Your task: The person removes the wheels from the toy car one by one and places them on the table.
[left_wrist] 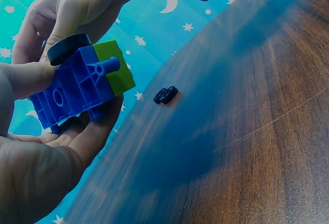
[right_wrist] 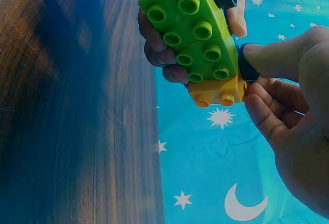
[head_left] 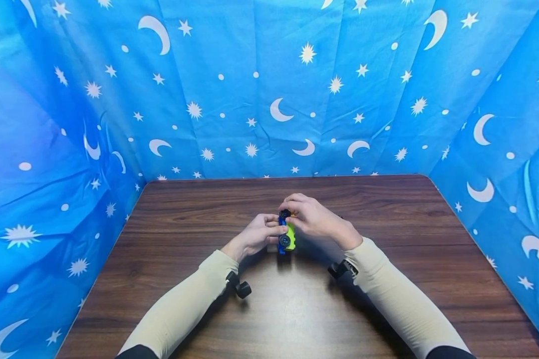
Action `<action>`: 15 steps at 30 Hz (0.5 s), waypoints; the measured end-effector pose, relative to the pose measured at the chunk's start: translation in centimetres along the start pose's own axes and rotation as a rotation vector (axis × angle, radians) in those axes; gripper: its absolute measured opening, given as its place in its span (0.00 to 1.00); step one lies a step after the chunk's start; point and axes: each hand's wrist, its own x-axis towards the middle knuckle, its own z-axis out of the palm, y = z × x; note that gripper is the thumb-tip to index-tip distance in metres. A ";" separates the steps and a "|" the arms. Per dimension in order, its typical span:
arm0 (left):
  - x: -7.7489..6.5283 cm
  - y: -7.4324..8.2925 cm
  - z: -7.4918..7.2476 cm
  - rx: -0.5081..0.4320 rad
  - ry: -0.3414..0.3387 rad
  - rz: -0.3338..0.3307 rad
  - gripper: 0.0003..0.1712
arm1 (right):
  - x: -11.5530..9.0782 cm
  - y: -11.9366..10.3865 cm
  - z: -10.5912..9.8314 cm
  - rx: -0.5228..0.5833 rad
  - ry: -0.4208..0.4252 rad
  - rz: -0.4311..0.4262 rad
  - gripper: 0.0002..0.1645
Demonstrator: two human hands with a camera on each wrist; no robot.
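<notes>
My left hand [head_left: 253,235] grips a toy brick car over the middle of the table, its thumb along one side and its fingers beneath. The car has a blue wheeled base [left_wrist: 77,88], green studded bricks [right_wrist: 195,34] and a yellow brick [right_wrist: 218,90] at the far end. One black wheel [head_left: 285,241] sits on the car's side at the near end. At the far end, my right hand [head_left: 314,217] pinches another black wheel [right_wrist: 249,63] against the same side, its thumb on the wheel's face. A bare blue axle peg [left_wrist: 108,66] sticks out underneath.
Two small black wheels [left_wrist: 165,95] lie close together on the wooden table [head_left: 197,199], largely hidden behind the right hand in the head view. Blue curtains [head_left: 233,124] with moons and stars hang behind the table and along both sides. Each wrist carries a black camera [head_left: 242,289].
</notes>
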 end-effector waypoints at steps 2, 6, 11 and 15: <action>0.0 0.0 0.0 -0.001 0.002 -0.001 0.18 | 0.0 0.1 0.0 -0.002 0.007 -0.010 0.14; 0.1 -0.1 0.0 -0.002 0.000 0.003 0.17 | 0.0 0.3 0.1 -0.005 0.017 -0.029 0.13; 0.2 -0.2 0.0 0.007 -0.004 0.012 0.17 | 0.0 0.4 0.2 0.003 0.026 -0.035 0.13; 0.3 -0.3 0.0 0.013 0.005 0.010 0.17 | 0.1 0.4 0.2 -0.001 0.010 -0.021 0.12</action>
